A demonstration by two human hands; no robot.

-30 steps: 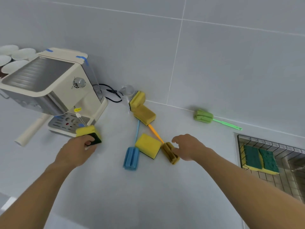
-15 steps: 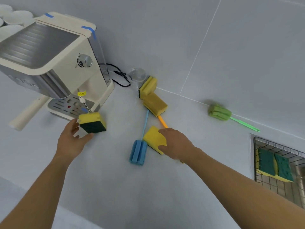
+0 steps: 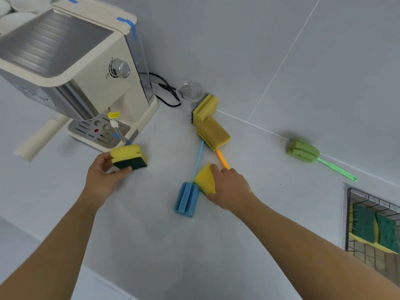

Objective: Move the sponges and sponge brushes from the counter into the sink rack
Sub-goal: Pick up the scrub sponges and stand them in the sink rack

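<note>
Sponges in both hands: left hand (image 3: 104, 178) pinches a green-backed sponge (image 3: 129, 157), right hand (image 3: 229, 188) curls over a yellow sponge (image 3: 204, 179), apparently both rack-bound.

The right hand (image 3: 229, 188) hides the orange brush (image 3: 223, 159) head.

a cream and steel espresso machine (image 3: 71, 68) with strips of blue tape (image 3: 129, 24) stands on the pale grey counter (image 3: 151, 245) against the grey tiled wall (image 3: 238, 40). behind it lie a black cable (image 3: 166, 89) and a clear plastic cup (image 3: 190, 92); white cups (image 3: 13, 9) sit at top left.
</note>
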